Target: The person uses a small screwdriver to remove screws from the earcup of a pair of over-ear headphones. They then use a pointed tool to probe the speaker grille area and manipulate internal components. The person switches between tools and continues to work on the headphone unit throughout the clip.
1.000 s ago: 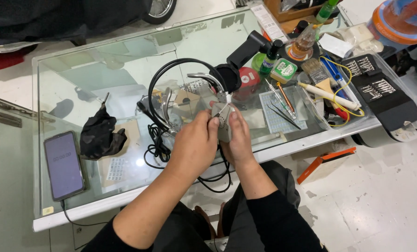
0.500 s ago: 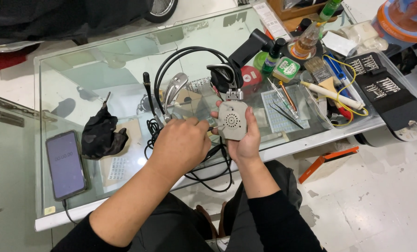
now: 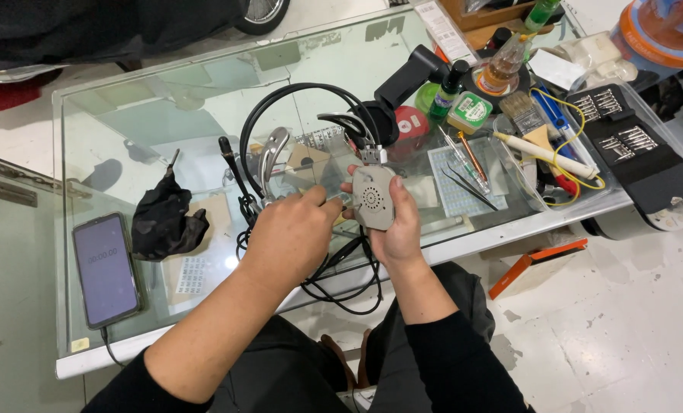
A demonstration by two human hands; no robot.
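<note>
Gripped in the right hand, a small grey earcup with a round grille of holes stands upright over the near edge of a glass table, fingers curled around its back and thumb along its side. Left of it, the left hand is closed, fingertips pinched on something thin and pale that reaches toward the earcup; what it is cannot be told.

At far left, a phone lies face up on the glass, a cable running off its near end. Just right of it sits a crumpled black cloth. Behind the hands, a black headset arches across the table, its cable looping down off the near edge below the wrists. A metal band lies inside the arch.

Right of the earcup, tweezers rest on a pale gridded mat. Beyond them stand a red round tin and a green bottle. Farther right, a paintbrush lies among yellow wire, and a black case of screwdriver bits lies open at the table's right end. An orange tool lies on the floor below.
</note>
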